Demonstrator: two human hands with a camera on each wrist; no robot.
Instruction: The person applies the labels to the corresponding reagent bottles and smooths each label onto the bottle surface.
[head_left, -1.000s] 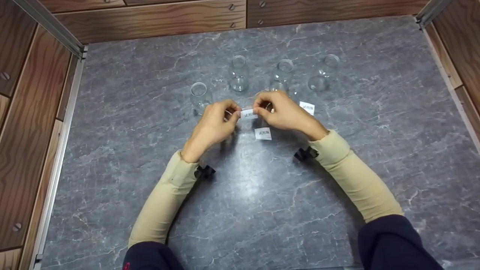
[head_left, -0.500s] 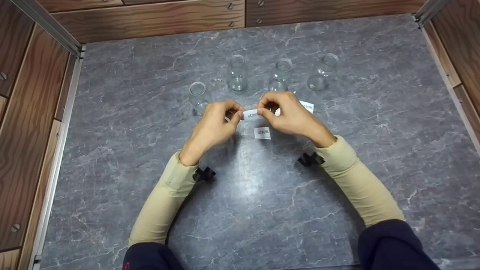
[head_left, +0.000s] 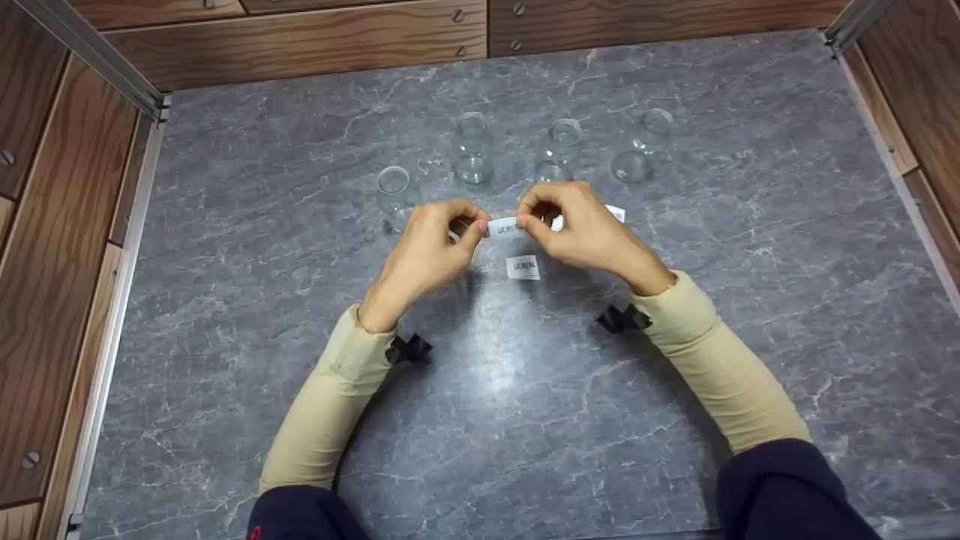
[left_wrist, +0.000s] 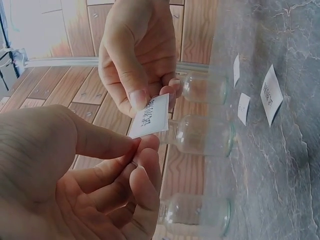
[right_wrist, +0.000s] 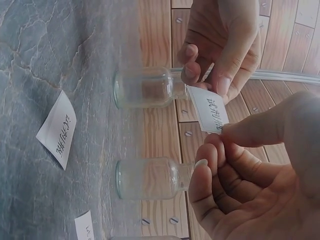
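Note:
A white paper label (head_left: 504, 226) with handwritten dark characters is stretched between both hands above the table. My left hand (head_left: 429, 244) pinches its left end between thumb and fingertips. Its right end is pinched the same way by my right hand (head_left: 576, 225). Below the hands, another written label (head_left: 523, 267) lies on the grey tabletop. One more label (head_left: 615, 213) is partly covered by the right hand. Just beyond stand several clear glass bottles, among them one at the left (head_left: 395, 199) and one further back (head_left: 473, 150); the right hand partly hides another bottle (head_left: 564, 146).
The grey marbled table (head_left: 480, 420) has wood-patterned panels (head_left: 300, 45) along its back and sides. At the far right of the row stands a glass bottle (head_left: 643, 146). The left wrist view shows a small label (left_wrist: 243, 108) lying near the bottles.
Over the last second my right hand has shifted slightly right, and more of the held label shows between the hands. The left hand has moved slightly right. Both hands keep their pinch.

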